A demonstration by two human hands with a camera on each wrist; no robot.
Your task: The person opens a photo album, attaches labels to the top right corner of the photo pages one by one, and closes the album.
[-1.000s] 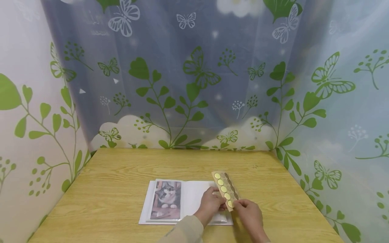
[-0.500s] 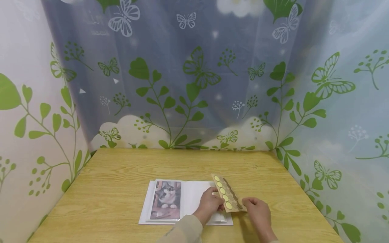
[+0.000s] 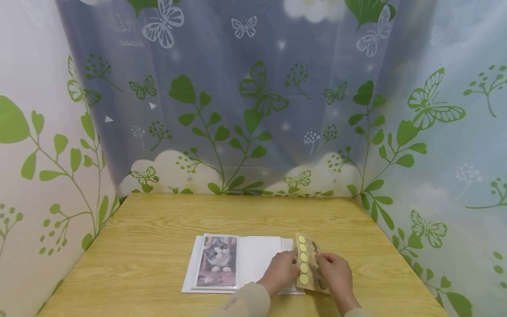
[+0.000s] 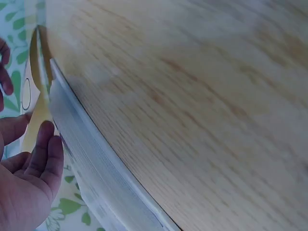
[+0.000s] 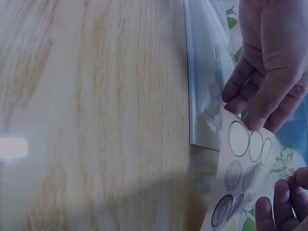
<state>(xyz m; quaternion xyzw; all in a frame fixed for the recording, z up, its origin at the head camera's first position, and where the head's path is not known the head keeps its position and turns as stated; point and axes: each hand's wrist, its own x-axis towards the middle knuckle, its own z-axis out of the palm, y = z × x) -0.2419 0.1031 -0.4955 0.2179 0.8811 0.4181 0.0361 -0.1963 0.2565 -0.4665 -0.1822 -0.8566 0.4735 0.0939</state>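
A tan sheet of round gold stickers [image 3: 311,274] stands tilted over the right side of an open photo album [image 3: 255,259]. My left hand [image 3: 280,269] pinches the sheet's left edge, thumb against its face in the right wrist view. On the other side, my right hand [image 3: 336,272] has thumb and forefinger pinched at the sheet's right part, among the darker stickers; its other fingers [image 5: 283,204] are bent in the right wrist view. A cat photo [image 3: 218,260] fills the album's left page, and the right page is plain white.
The album lies flat on a wood-grain table [image 3: 150,229] near its front. Curtains printed with leaves and butterflies [image 3: 261,88] enclose the table at the back and both sides.
The sticker sheet has shifted right with my left hand and turned more upright. My right hand has moved from the sheet's lower right corner up along its right side.
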